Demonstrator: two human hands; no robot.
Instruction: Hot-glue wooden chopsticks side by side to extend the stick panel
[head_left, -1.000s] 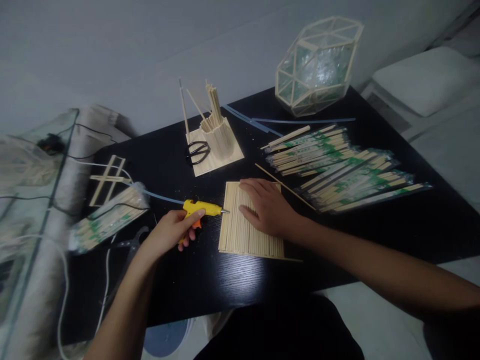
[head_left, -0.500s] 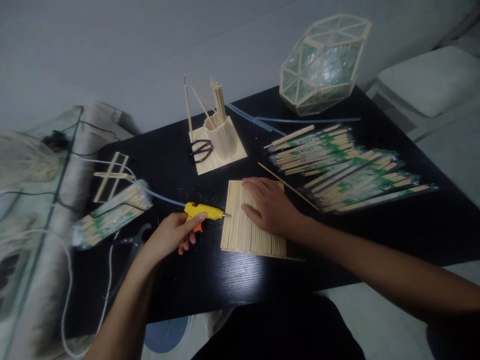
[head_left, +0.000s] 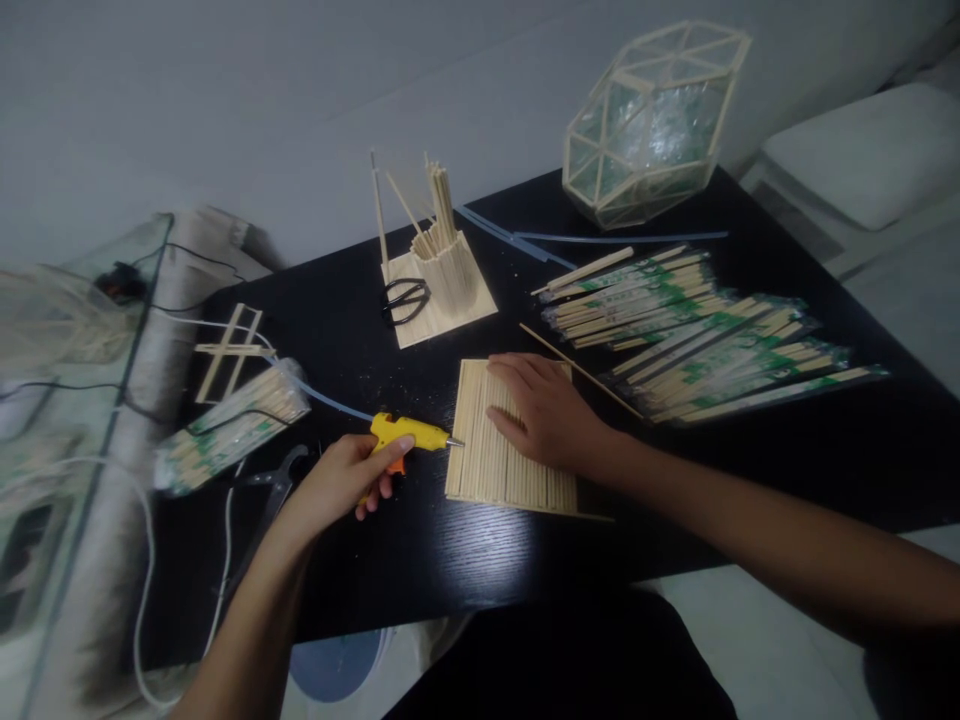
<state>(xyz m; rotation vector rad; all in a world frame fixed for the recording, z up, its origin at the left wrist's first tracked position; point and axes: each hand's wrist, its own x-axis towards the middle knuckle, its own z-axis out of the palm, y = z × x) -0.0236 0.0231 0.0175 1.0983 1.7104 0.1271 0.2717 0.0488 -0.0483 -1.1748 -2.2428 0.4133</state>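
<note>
My left hand (head_left: 360, 475) is wrapped round a yellow hot glue gun (head_left: 409, 432) with an orange trigger. The gun's metal nozzle meets the left part of a flat panel of side-by-side wooden sticks (head_left: 484, 465); whether it touches cannot be made out. A pale blue glue stick (head_left: 330, 402) runs out of the gun's back end. Resting on the panel is my right hand (head_left: 536, 405), its fingers spread over the upper right part. One loose chopstick (head_left: 581, 370) lies just beyond the right hand.
Wrapped chopsticks (head_left: 712, 340) spread over the right of the black table (head_left: 375, 590). At the back stand a stick holder (head_left: 446, 280) on a square base with black-handled scissors (head_left: 405, 300), and a faceted frame (head_left: 652, 130). Pliers (head_left: 277, 485), a chopstick packet (head_left: 232, 430) and white cable (head_left: 142, 590) lie left.
The glue gun's nozzle sits slightly lower along the panel's left part. The right hand stays on the panel, and the whole view has shifted a little.
</note>
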